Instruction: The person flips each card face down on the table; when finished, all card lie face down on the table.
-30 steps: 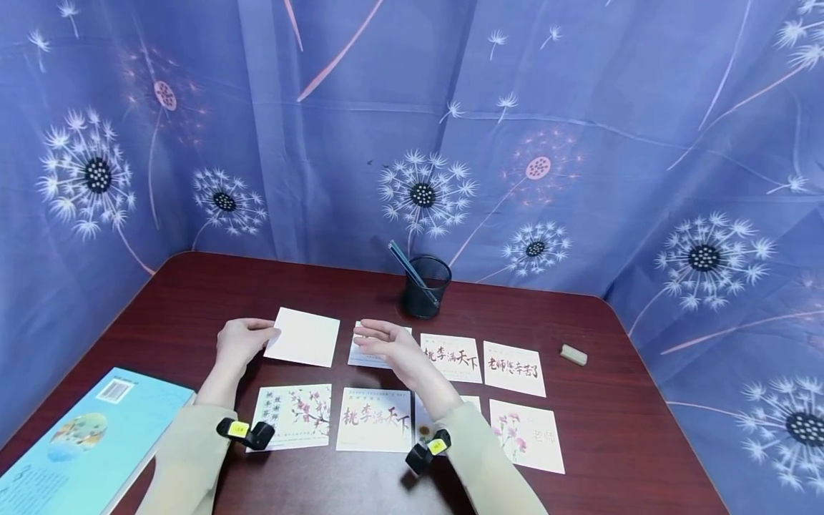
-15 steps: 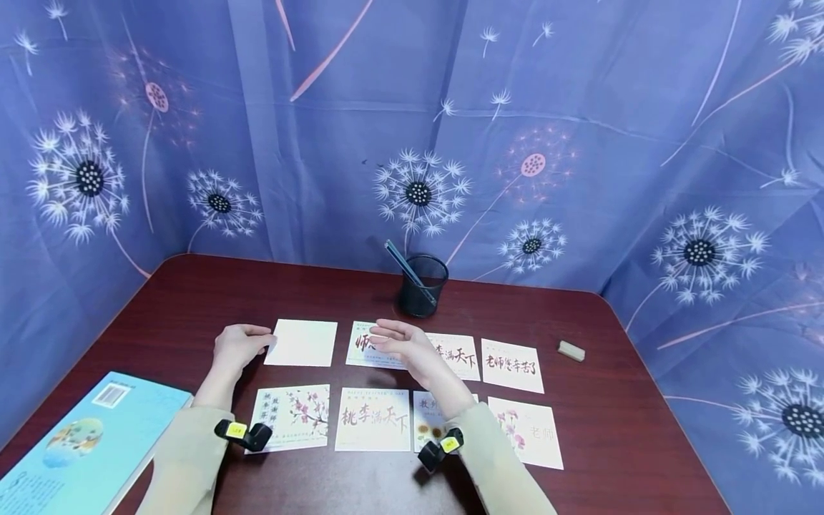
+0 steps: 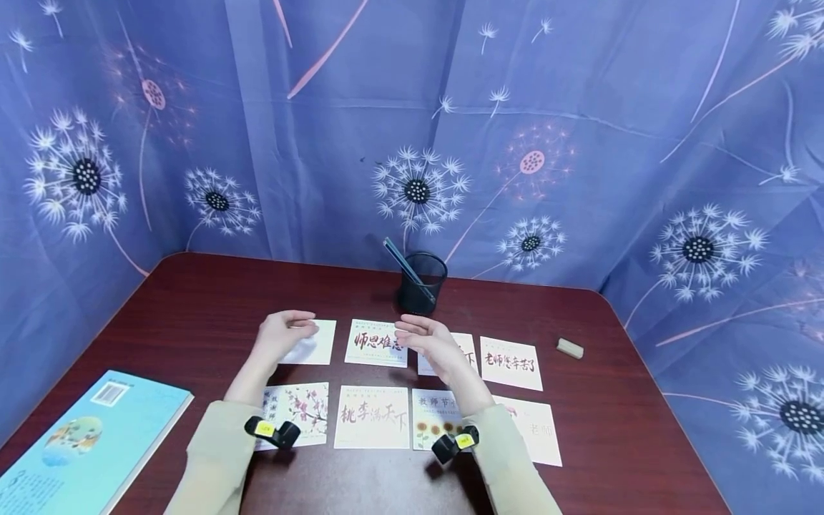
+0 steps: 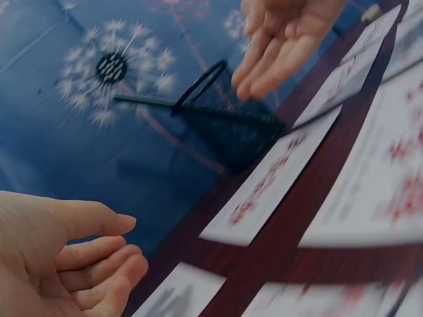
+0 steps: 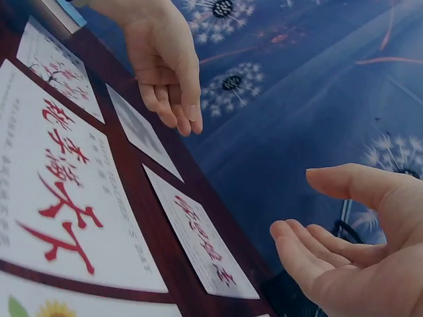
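Observation:
My left hand [image 3: 280, 336] hovers above a plain white card [image 3: 322, 343] in the back row, fingers loosely bent and holding nothing. To its right lies a card with red characters [image 3: 373, 343]. Over the third back-row card [image 3: 467, 349] my right hand [image 3: 439, 347] hangs with relaxed fingers and nothing in them. In the left wrist view, air shows between the left thumb and fingers [image 4: 106, 264]. The front row holds a blossom card [image 3: 307, 411], a red-lettered card [image 3: 372, 422], a sunflower card [image 3: 430, 422] and a pink-flower card [image 3: 538, 433], the last partly behind the right forearm.
A black mesh pen cup [image 3: 421, 286] with a pen in it stands behind the cards. At the right lies a small eraser-like block [image 3: 569, 348], beyond another lettered card [image 3: 511, 363]. A blue book [image 3: 90, 443] lies front left. The blue curtain [image 3: 322, 164] hangs behind the table.
The left hand has let go of the white card, now flat on the table, and moved right over it. The right hand has shifted right, uncovering the second back-row card.

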`<state>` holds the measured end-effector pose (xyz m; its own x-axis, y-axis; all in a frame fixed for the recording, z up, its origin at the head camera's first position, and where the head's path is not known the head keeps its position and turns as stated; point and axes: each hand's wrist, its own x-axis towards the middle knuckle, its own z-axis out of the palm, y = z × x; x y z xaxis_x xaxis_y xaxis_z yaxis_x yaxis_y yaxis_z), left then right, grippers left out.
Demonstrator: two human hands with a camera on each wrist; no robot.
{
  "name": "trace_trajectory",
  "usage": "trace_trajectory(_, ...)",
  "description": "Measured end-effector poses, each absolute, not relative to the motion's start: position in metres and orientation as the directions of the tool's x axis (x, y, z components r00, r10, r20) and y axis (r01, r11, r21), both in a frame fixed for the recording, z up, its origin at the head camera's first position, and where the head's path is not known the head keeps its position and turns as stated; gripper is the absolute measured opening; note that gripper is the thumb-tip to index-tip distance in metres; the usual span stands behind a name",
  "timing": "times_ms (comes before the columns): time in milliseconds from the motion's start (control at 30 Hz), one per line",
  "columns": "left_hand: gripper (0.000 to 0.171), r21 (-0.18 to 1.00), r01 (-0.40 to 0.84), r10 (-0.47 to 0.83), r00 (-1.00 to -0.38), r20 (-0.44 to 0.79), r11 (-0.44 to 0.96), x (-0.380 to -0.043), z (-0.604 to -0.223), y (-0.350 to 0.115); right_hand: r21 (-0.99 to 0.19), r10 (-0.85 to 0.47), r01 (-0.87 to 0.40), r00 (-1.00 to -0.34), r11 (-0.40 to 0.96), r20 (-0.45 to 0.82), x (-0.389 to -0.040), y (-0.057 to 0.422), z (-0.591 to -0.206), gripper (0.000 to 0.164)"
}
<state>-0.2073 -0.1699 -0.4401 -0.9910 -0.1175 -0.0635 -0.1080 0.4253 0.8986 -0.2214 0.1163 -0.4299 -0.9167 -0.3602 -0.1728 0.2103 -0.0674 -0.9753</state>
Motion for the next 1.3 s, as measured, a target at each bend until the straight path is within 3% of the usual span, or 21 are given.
trace_trajectory(167, 0.038, 0.933, -0.093, -0.032, -0.996, -0.087, 0.347, -0.212, -0.443, -0.136, -0.97, -0.343, 0.238, -0.917, -0.055, -0.205, -0.22, 0.131, -0.434, 0.059)
trace_trajectory(400, 0.048, 0.934, -0.154, -0.03, -0.988, -0.152, 0.323, -0.212, -0.444, -0.111, -0.967, -0.364, 0.252, -0.904, -0.027, -0.225, -0.22, 0.14, -0.439, 0.062)
trace_trajectory(667, 0.059, 0.951, -0.161, 0.005, -0.986, -0.169, 0.266, -0.209, -0.444, -0.111, -0.96, -0.362, 0.281, -0.893, 0.021, -0.269, -0.219, 0.143, -0.44, 0.063)
trace_trajectory(1300, 0.054, 0.919, -0.226, 0.033, -0.968, -0.249, 0.322, -0.208, -0.441, -0.114, -0.954, -0.418, 0.294, -0.861, 0.059, -0.291, -0.221, 0.141, -0.448, 0.066)
